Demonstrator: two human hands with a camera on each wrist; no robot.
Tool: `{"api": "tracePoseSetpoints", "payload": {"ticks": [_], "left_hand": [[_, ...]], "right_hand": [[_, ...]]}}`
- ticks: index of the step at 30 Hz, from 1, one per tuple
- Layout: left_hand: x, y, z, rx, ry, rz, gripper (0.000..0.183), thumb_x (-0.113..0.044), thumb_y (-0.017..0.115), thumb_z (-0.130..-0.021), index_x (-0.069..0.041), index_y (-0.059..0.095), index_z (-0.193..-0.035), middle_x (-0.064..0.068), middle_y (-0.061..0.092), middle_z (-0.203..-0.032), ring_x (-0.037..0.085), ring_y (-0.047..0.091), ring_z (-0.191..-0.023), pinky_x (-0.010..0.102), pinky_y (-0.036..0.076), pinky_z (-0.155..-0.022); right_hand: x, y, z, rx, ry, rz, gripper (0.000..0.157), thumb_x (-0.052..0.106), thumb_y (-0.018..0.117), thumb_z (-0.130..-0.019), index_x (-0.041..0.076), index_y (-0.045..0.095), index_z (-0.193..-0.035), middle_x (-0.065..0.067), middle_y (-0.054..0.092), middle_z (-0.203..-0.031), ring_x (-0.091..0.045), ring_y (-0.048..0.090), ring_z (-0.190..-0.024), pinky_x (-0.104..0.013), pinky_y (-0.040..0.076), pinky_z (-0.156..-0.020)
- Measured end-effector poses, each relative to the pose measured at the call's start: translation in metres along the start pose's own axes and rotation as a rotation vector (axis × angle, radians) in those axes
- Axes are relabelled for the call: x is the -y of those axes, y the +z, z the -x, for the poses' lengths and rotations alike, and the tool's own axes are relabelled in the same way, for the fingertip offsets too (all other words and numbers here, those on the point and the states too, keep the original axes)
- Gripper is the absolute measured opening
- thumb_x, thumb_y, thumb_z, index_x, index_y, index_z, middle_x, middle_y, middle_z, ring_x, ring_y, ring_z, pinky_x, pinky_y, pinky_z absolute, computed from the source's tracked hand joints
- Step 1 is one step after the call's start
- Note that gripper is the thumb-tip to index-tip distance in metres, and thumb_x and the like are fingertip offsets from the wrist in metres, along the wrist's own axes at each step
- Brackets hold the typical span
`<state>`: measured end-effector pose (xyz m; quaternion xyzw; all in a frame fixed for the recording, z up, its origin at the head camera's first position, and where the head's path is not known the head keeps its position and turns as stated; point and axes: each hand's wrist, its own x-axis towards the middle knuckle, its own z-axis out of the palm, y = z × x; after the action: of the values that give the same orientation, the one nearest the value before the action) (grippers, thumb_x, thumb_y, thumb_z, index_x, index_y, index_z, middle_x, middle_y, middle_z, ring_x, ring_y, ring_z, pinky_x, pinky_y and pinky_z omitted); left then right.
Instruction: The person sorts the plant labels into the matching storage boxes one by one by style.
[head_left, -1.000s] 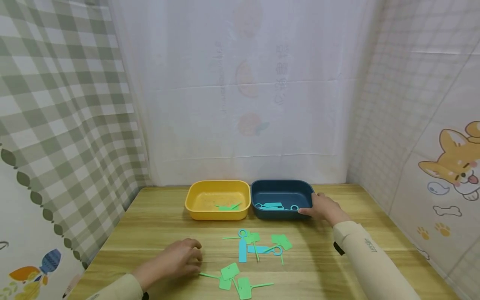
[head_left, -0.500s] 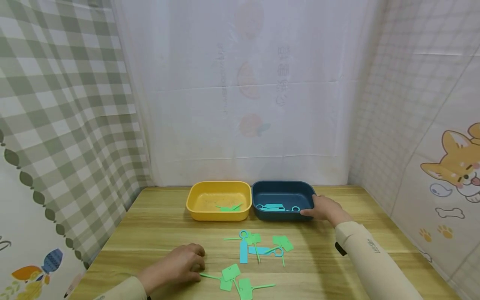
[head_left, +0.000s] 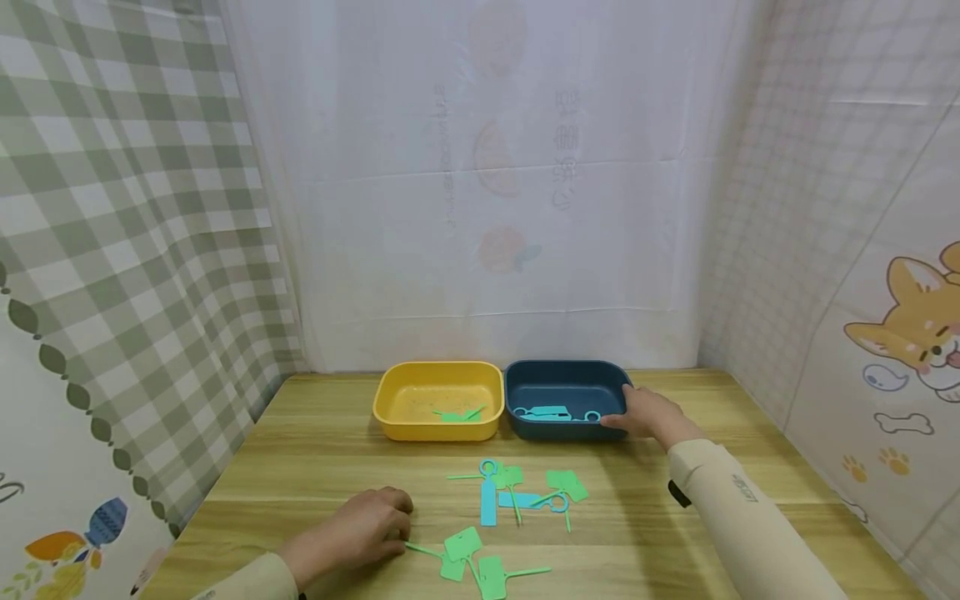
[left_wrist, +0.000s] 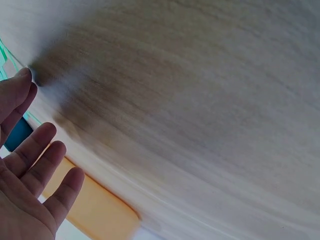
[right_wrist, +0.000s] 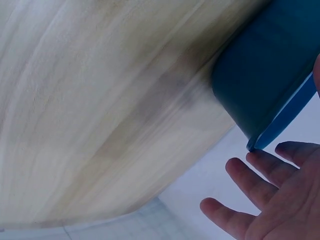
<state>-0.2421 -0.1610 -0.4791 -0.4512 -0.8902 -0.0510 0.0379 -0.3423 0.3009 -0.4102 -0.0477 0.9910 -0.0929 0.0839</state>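
My left hand (head_left: 358,533) rests low over the table, palm down, beside a green plastic tag (head_left: 452,568) with a square plate and thin stem. Its thumb tip covers or touches the stem's end; a pinch cannot be made out. In the left wrist view its other fingers (left_wrist: 52,157) are loosely extended. At the near right corner of the dark blue bin (head_left: 566,430), my right hand (head_left: 651,417) touches the rim, fingers (right_wrist: 250,182) spread and fairly straight. Blue ring-topped tags (head_left: 547,413) lie inside that bin.
Left of the blue bin stands a yellow bin (head_left: 438,432) with green tags (head_left: 459,416) inside. Several green tags (head_left: 566,483) and two blue ring-topped tags (head_left: 488,500) lie mid-table (head_left: 322,458). Curtains (head_left: 150,208) hang around the back and sides.
The left hand has shifted slightly right, so its thumb now meets the green tag's stem end. The right hand stays at the blue bin's corner, and the tags look unmoved.
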Motion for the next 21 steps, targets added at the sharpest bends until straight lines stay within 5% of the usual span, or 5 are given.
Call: {"api": "tracePoseSetpoints", "payload": {"ticks": [21], "left_hand": [[0.008, -0.022, -0.013, -0.124, 0.032, -0.076, 0.006, -0.025, 0.073, -0.076, -0.024, 0.067, -0.074, 0.005, 0.058, -0.107, 0.020, 0.057, -0.093, 0.038, 0.048, -0.071]], "right_hand": [[0.007, -0.004, 0.002, 0.049, 0.029, 0.061, 0.093, 0.057, 0.054, -0.082, -0.012, 0.022, -0.137, -0.035, 0.036, -0.129, -0.049, 0.039, -0.114, -0.059, 0.039, -0.081]]}}
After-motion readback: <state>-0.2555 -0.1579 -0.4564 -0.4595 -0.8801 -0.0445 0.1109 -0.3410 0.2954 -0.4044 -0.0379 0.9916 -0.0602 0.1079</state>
